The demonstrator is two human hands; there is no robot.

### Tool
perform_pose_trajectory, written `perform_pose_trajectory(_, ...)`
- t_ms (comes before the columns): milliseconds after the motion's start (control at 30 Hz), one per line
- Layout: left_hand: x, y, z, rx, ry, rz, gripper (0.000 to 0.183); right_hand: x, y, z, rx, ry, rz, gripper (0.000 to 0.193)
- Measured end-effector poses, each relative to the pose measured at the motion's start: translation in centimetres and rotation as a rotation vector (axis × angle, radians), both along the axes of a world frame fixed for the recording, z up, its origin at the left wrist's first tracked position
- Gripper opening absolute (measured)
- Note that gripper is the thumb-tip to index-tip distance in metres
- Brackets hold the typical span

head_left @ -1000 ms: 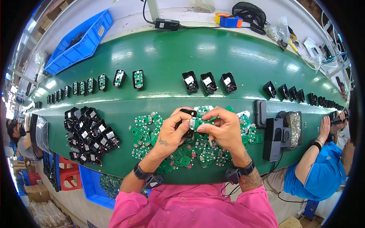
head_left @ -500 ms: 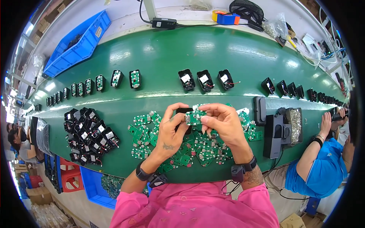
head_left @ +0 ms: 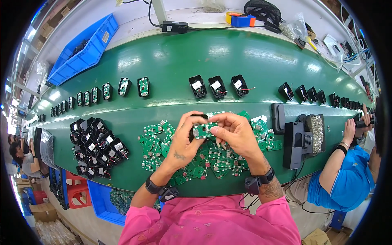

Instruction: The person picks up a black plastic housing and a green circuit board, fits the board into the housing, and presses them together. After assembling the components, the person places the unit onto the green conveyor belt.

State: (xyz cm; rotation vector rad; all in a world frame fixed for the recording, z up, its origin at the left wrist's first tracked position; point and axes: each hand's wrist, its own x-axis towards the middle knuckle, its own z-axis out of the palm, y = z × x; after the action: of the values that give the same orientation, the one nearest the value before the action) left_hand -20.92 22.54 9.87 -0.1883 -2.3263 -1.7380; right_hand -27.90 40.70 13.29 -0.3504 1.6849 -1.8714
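My left hand (head_left: 182, 141) is wrapped round a small black plastic housing (head_left: 198, 119), mostly hidden behind the fingers. In front of that housing, my right hand (head_left: 236, 134) pinches a green circuit board (head_left: 202, 130) by its right end. The board's left end touches my left fingers. Whether it sits inside the housing cannot be made out. Beneath both hands spreads a loose heap of green circuit boards (head_left: 222, 161). A pile of black housings with wires and white labels (head_left: 98, 147) lies to the left.
Housings fitted with boards (head_left: 143, 87) form a row at left. Three housings with white parts (head_left: 217, 87) stand ahead; more (head_left: 302, 93) line the right. A grey device (head_left: 293, 145) stands beside a tray of small metal parts (head_left: 316, 132). A co-worker in blue (head_left: 347, 175) sits at right.
The circuit board has moved slightly down and left, closer to my left fingers. The black housing has tilted and is more covered.
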Motion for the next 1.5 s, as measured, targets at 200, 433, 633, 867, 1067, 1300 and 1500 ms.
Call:
perform_pose_trajectory(200,-0.1,0.4,2.1,0.562,-0.294,-0.17,0.075,0.2,-0.3,-1.0,0.047,0.086,-0.116,0.034)
perform_pose_trajectory(433,0.0,0.9,2.0,0.69,-0.401,-0.125,0.057,0.7,-0.3,-0.4,0.278,0.842,-0.21,0.021)
perform_pose_trajectory(633,0.1,1.8,2.5,0.679,-0.443,-0.142,0.054,1.0,-0.6,-0.5,0.216,0.75,-0.145,0.014)
perform_pose_trajectory(867,0.3,2.4,1.7,0.363,-0.097,0.087,0.047,2.4,-0.9,-1.2,0.35,1.087,-0.343,0.007)
perform_pose_trajectory(1067,0.4,2.1,1.4,0.201,0.025,0.152,0.047,1.5,-1.0,-1.1,0.25,1.059,-0.204,0.006)
perform_pose_trajectory(1300,0.3,2.4,2.0,0.179,0.005,0.09,0.047,0.9,-0.1,-0.8,0.276,1.033,-0.129,0.006)
perform_pose_trajectory(1500,0.2,2.1,1.6,0.088,0.034,0.078,0.051,0.8,0.0,-0.5,0.292,1.018,-0.105,0.008)
